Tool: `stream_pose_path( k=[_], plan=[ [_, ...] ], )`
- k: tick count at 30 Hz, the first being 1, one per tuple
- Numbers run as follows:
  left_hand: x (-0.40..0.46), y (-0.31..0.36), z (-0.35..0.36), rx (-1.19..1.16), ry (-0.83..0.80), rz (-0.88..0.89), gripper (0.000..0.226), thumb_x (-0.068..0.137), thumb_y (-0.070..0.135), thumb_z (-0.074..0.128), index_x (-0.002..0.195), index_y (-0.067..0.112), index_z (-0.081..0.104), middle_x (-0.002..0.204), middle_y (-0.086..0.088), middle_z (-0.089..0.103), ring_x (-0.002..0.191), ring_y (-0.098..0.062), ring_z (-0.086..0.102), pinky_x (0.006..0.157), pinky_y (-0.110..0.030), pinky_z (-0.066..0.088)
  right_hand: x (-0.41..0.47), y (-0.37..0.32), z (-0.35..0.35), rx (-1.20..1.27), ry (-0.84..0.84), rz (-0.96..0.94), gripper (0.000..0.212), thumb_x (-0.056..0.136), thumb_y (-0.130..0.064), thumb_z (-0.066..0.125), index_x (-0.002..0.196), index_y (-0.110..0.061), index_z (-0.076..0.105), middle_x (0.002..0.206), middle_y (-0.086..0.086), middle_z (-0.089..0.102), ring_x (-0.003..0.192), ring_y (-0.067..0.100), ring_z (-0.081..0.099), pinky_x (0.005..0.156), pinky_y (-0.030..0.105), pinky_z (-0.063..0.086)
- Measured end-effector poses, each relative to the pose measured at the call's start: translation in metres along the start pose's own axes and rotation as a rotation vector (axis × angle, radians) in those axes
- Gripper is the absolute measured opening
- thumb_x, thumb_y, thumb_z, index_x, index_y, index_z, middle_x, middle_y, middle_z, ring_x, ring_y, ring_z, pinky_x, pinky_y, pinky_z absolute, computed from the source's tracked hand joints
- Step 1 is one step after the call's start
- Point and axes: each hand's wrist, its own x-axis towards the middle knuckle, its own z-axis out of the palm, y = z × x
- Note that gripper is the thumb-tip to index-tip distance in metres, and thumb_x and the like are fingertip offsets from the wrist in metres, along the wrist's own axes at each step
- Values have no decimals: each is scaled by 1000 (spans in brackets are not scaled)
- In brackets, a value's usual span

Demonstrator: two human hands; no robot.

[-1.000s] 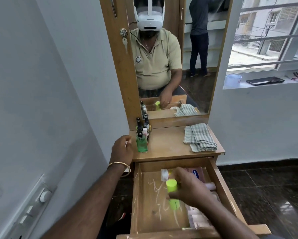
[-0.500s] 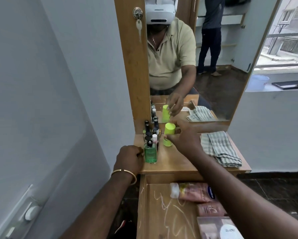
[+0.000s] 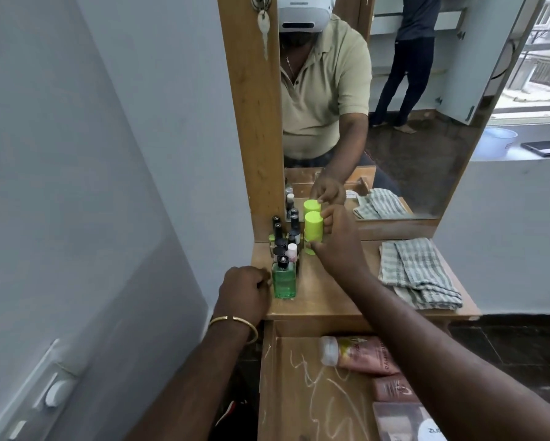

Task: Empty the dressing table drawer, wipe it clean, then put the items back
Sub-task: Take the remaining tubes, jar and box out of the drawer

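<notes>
Lifted from the drawer (image 3: 269,374), the lime bottle (image 3: 313,229) now stands far on the tabletop (image 3: 324,291), gripped by the right hand (image 3: 339,246); the left hand (image 3: 243,289), fingers curled, rests near the green bottle (image 3: 284,281).

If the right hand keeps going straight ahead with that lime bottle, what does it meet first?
Probably the mirror: the right hand holds the lime bottle upright near the tabletop's back edge, nothing between them, though depth is unclear.
</notes>
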Motion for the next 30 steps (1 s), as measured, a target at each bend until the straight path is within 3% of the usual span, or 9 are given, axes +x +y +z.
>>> stream_pose_path(
  k=[2,6,8,11,14,17,20,23,30],
  plan=[
    [0,-1,1,-7,3,1,21,82,7,55,76,10,75,70,-7,69,73,-26,62,66,-40,54,-4,1,0,16,18,8,61,62,5,82,106,-16,47,106,3,46,90,15,47,79,41,51],
    [-2,-2,-1,-22,-13,0,19,86,9,58,83,12,76,78,-6,72,82,-28,64,73,-39,54,-19,0,-17,61,-13,51,64,65,-2,87,111,-18,45,106,1,48,87,9,48,70,12,41],
    [-8,2,-4,-75,-15,-43,18,87,10,61,94,14,77,92,-5,74,90,-24,66,82,-31,52,-31,-3,-32,48,-49,76,58,68,-6,88,107,-22,49,105,-2,52,88,12,54,67,12,37],
    [-27,8,-10,-195,93,-164,24,87,13,67,111,12,73,114,-4,70,107,-21,62,92,-24,42,-60,-6,-66,55,-123,81,42,71,-3,86,95,-22,56,97,-2,58,83,12,61,67,19,46],
    [-58,20,-13,-257,246,-227,24,84,22,72,108,17,70,111,3,65,103,-14,58,89,-29,46,-93,-5,-104,66,-293,92,33,74,1,82,88,-22,63,89,-4,63,76,3,63,64,18,52],
    [-91,45,-11,-331,265,-233,14,81,20,76,93,24,69,98,10,64,89,-5,57,77,-24,43,-121,7,-132,-93,-526,77,27,79,1,75,87,-23,67,84,-9,65,72,1,62,63,14,48],
    [-115,67,1,-351,137,-196,10,79,19,77,83,25,70,88,11,66,82,0,59,70,-18,44,-139,30,-142,-431,-689,50,23,83,-7,70,101,-22,67,99,-6,66,89,13,63,75,23,52],
    [-129,85,18,-273,-104,-127,7,79,22,77,81,24,70,84,10,66,77,-4,61,68,-15,47,-149,49,-142,-664,-768,24,24,88,-16,63,110,-23,64,111,-3,63,103,19,63,83,30,51],
    [-139,109,39,-119,-311,-25,9,79,29,76,81,30,67,88,12,68,79,-2,61,73,-20,52,-160,63,-142,-868,-781,-32,24,91,-6,53,111,-15,63,109,6,69,99,29,70,76,37,54]
  ],
)
